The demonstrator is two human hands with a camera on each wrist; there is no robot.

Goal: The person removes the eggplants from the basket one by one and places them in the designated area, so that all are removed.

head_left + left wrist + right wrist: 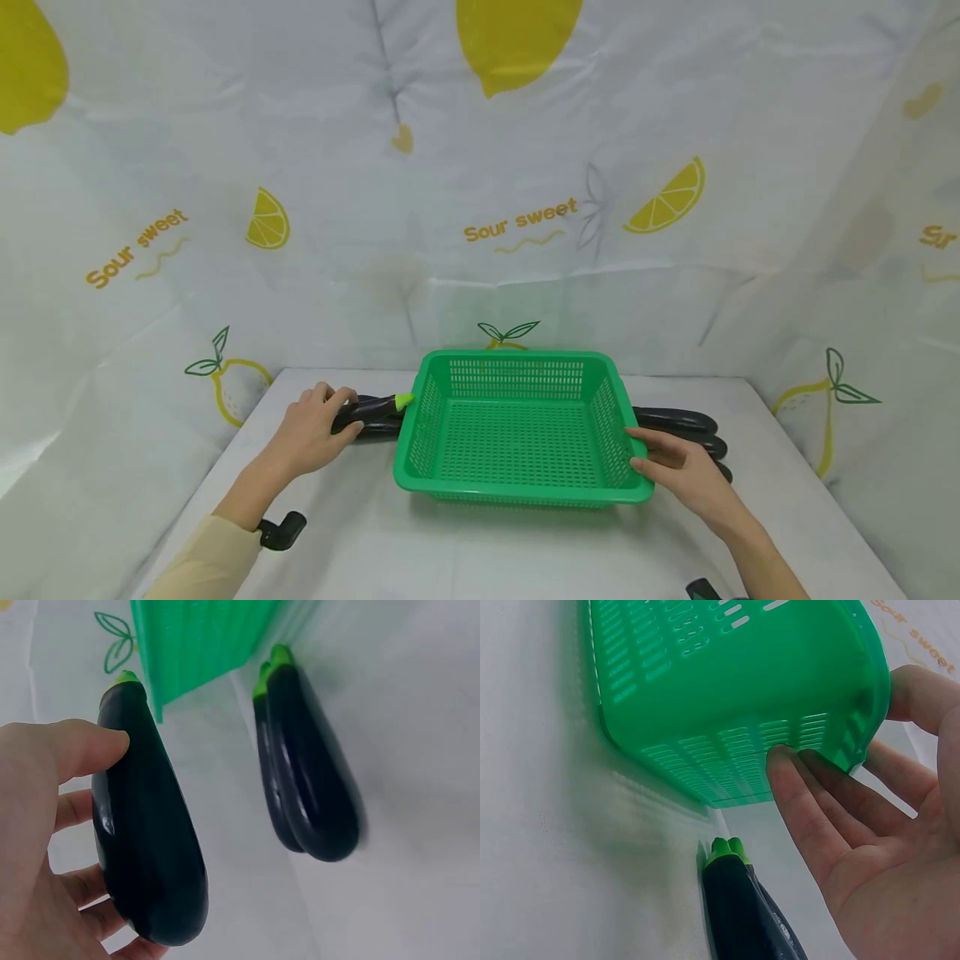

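Observation:
My left hand (306, 431) holds a dark purple eggplant (146, 802) with a green stem end, thumb on one side and fingers on the other. In the head view, that stem end overlaps the left rim of a green plastic basket (525, 492). Beneath the held one, two more eggplants (311, 772) lie side by side on the table. At the basket's right side, my right hand (692, 481) grips the rim, with fingers against the slotted outer wall in the right wrist view. No object shows inside the basket.
Several eggplants (678, 419) lie right of the basket, partly hidden behind my right hand. A white cloth covers the table (465, 550). Behind it hangs a white sheet (420, 308) with lemon prints, which also runs along both sides.

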